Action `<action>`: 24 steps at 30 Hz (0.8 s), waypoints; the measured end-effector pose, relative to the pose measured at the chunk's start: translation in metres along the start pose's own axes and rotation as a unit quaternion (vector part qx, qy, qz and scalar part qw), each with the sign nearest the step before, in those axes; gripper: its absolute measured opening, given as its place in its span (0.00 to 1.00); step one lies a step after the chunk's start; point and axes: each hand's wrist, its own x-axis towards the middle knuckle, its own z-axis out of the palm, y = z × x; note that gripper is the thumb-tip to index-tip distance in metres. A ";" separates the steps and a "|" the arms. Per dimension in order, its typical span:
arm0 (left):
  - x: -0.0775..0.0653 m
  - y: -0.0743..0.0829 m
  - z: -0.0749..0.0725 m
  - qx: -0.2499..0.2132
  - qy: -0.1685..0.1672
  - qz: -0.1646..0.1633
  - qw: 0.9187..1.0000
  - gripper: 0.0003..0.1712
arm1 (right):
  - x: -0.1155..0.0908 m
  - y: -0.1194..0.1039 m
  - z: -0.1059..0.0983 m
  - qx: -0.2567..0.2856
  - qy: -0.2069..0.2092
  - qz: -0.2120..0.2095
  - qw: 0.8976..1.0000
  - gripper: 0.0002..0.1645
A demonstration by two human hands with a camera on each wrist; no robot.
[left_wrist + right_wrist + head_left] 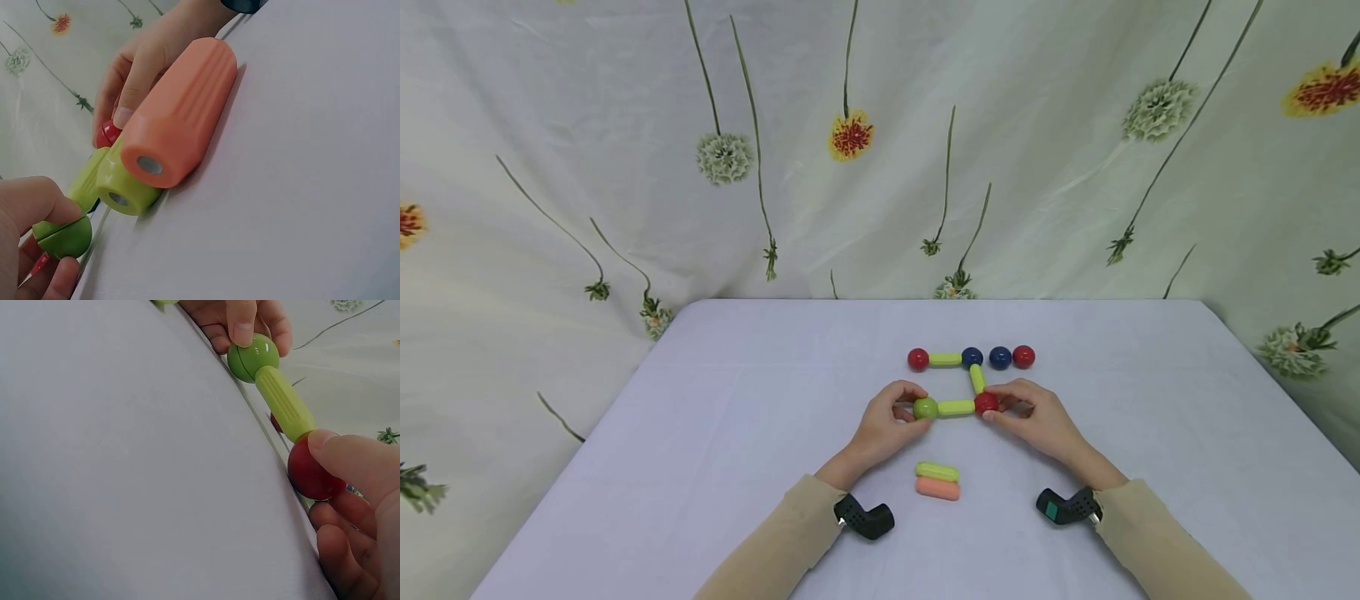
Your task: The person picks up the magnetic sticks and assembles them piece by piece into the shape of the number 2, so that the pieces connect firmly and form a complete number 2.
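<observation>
My left hand [887,423] pinches a green ball [926,408] between thumb and fingers. A yellow-green magnetic rod [956,407] runs from that ball to a red ball [987,404], which my right hand [1036,417] grips. From the red ball a second yellow-green rod [977,378] leads away to a dark blue ball [972,357]. That blue ball meets another yellow-green rod [945,359] with a red ball [917,359] at its left end. In the right wrist view, the thumb presses on the held red ball [312,469].
A loose yellow-green rod [937,472] and an orange rod [937,488] lie side by side nearer the person. A loose blue ball [1000,358] and red ball [1024,357] sit right of the joined pieces. Behind the white table [737,500] hangs a flowered cloth [1037,125].
</observation>
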 end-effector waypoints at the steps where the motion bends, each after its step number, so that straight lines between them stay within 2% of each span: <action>1: 0.000 0.000 0.000 0.001 0.001 0.000 1.000 0.17 | 0.000 0.000 0.000 0.000 0.000 0.000 1.000 0.22; 14: 0.001 0.000 0.000 0.003 0.003 0.012 1.000 0.17 | 0.001 0.002 0.002 -0.007 0.003 0.000 1.000 0.22; 24: 0.001 0.000 0.000 0.004 0.002 0.002 1.000 0.17 | 0.002 0.003 0.003 -0.003 0.004 -0.005 1.000 0.22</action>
